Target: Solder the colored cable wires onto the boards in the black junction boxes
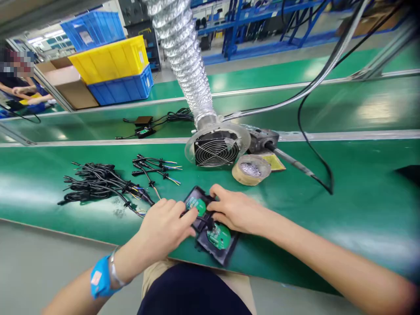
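Note:
Two black plastic housings lie near the front edge of the green bench. The far housing (193, 192) and the near housing (215, 253) each hold a green circuit board (220, 236). My left hand (169, 225) is closed at their left side, its fingers on a short black cable (204, 220) that runs across the housings. From the right, my right hand (232, 210) grips the housings where they meet, its thumb and fingers bent around the edge. My fingers hide part of the far board and the cable's end.
Bundled black cables (95, 181) lie to the left, with several short cables (155, 168) beside them. A fan on a foil duct (216, 151), a round tub (252, 169) and a soldering iron in its holder (290, 159) stand behind my hands. A co-worker's hands (29, 94) show far left.

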Demonstrator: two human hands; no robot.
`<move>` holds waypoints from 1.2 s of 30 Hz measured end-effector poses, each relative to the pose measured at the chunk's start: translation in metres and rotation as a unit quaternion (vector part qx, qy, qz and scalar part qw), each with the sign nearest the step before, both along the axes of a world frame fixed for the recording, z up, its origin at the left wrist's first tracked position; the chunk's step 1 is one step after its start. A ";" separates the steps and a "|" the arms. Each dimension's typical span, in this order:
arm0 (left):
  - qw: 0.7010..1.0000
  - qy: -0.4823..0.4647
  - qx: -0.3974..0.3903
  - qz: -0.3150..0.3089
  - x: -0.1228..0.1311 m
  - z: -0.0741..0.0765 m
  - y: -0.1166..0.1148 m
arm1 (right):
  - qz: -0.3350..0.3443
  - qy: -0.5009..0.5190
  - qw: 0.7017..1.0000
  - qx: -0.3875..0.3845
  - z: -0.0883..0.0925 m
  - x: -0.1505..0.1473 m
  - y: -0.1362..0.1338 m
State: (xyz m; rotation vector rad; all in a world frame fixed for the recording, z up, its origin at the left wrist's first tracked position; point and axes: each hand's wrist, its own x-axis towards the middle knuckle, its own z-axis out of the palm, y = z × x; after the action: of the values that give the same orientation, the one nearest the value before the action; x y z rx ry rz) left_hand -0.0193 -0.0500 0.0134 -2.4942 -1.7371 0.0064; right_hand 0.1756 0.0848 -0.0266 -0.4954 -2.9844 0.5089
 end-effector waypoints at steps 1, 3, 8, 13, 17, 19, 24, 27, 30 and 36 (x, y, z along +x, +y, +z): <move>1.000 -0.005 0.012 -0.015 -0.007 -0.003 -0.005 | -0.035 0.005 0.999 0.011 -0.002 0.005 -0.007; 0.999 -0.024 0.028 -0.018 -0.025 -0.015 -0.013 | -0.100 0.018 0.994 0.027 -0.007 0.011 -0.020; 0.996 -0.090 0.021 0.004 -0.051 -0.043 -0.017 | -0.209 0.055 0.975 0.048 -0.022 0.009 -0.044; 0.992 -0.119 -0.024 -0.032 -0.024 -0.041 0.001 | -0.261 0.107 0.955 0.089 -0.026 0.006 -0.055; 0.990 -0.108 -0.072 -0.060 -0.021 -0.044 0.013 | -0.258 0.115 0.957 0.066 -0.027 0.011 -0.060; 0.991 -0.101 -0.070 -0.053 -0.029 -0.045 0.018 | -0.249 0.113 0.961 0.044 -0.027 0.014 -0.059; 0.994 0.015 -0.034 -0.107 -0.035 -0.016 0.029 | -0.137 0.067 0.988 0.033 -0.023 0.016 -0.033; 0.981 0.051 -0.087 -0.165 -0.018 0.020 0.041 | 0.000 0.090 0.996 0.021 -0.009 0.011 -0.005; 0.965 0.047 -0.213 -0.146 0.002 0.047 0.064 | -0.048 0.185 0.979 0.073 0.010 0.011 0.004; 0.919 -0.055 -0.379 -0.097 0.008 0.048 0.109 | -0.289 0.141 0.935 0.151 0.004 0.016 -0.055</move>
State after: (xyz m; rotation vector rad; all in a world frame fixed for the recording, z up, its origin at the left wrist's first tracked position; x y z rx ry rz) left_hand -0.0113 0.0592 0.0616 -3.2394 -1.7496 0.6599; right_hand 0.1913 0.0297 -0.0223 -1.0991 -2.4094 0.0562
